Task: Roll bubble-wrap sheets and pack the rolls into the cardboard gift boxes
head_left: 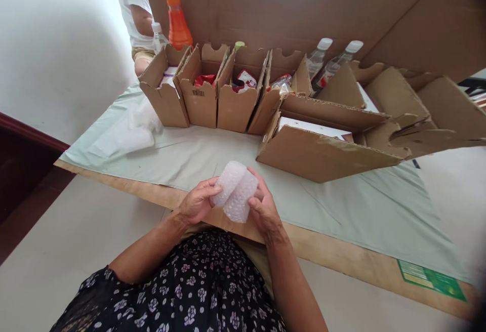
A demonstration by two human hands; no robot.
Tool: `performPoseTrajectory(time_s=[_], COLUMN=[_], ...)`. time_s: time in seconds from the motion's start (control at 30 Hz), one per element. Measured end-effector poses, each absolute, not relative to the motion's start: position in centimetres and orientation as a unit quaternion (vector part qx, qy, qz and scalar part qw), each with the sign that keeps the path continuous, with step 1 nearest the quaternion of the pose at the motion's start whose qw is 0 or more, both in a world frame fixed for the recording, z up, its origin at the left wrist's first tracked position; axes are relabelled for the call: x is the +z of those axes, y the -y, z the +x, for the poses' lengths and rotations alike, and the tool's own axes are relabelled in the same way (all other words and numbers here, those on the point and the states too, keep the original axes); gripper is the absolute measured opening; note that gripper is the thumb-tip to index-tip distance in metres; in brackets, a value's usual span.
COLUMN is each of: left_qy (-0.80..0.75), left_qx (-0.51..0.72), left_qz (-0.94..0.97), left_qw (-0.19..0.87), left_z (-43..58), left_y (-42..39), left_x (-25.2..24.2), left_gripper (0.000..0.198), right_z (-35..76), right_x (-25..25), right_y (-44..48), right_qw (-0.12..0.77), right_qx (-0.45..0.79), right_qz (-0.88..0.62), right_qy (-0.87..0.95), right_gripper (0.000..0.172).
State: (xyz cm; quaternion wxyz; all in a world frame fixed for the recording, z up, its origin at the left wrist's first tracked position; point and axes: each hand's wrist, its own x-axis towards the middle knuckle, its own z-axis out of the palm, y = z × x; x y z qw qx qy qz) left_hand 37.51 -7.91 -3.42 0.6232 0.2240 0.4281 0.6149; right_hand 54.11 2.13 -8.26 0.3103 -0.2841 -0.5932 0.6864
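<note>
A folded piece of bubble wrap [240,199] is held between my two hands just above the table's front edge. My left hand [199,199] grips its left side, thumb on top. On the right side my right hand [264,205] has its thumb on the near face and its fingers behind the wrap. Whether anything is inside the wrap cannot be made out. More clear plastic wrap [131,129] lies on the left part of the table.
Cardboard boxes [199,104] holding packets stand in a row at the back. A wider box [330,157] sits to the right. Behind them are an orange bottle [178,26] and clear bottles [317,58]. A person's arm [142,21] shows at the back left.
</note>
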Motion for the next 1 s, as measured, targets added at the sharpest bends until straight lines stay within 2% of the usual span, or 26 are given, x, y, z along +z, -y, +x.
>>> performPoseTrajectory(time_s=[0.13,0.23,0.33,0.4,0.5,0.57,0.63,0.7,0.9,1.0], left_qy=[-0.481,-0.562,-0.606,-0.595,-0.528,-0.487,-0.483,-0.512,-0.641,-0.65], left_qx=[0.617,0.631,0.596,0.53,0.425,0.381,0.359,0.35,0.34,0.343], left_qz=[0.249,0.298,0.428,0.547,0.684,0.727,0.734,0.718,0.638,0.601], left_qw=[0.571,0.444,0.306,0.255,0.27,0.3,0.314,0.317,0.259,0.315], left_z=[36.4,34.8,33.8,33.8,34.7,35.4,35.7,35.4,32.1,30.5], left_y=[7.7,8.1,8.3,8.2,7.4,6.8,6.2,5.8,6.3,7.2], left_x=[-5.0,-5.8,-4.5,-2.6,-0.1,0.3,-0.3,-1.5,-3.5,-2.5], left_gripper=[0.049,0.054,0.064,0.07,0.066,0.051,0.026,0.012,0.011,0.015], right_z=[55.3,56.7,57.3,57.1,56.8,57.1,58.0,59.5,64.9,66.8], right_x=[-5.4,-2.5,0.1,1.2,2.6,3.4,4.1,4.6,3.3,2.3], right_y=[-1.8,-2.3,-2.8,-3.0,-3.0,-3.1,-3.4,-3.8,-4.1,-4.2], right_qw=[0.332,0.318,0.213,0.153,0.104,0.106,0.139,0.191,0.318,0.337], right_qx=[0.628,0.546,0.434,0.369,0.318,0.305,0.309,0.326,0.365,0.346], right_qz=[-0.375,-0.366,-0.287,-0.213,-0.127,-0.106,-0.111,-0.143,-0.373,-0.478], right_qy=[0.596,0.683,0.827,0.891,0.934,0.941,0.934,0.915,0.791,0.734], right_gripper=[0.052,0.034,0.019,0.018,0.02,0.022,0.023,0.023,0.023,0.03])
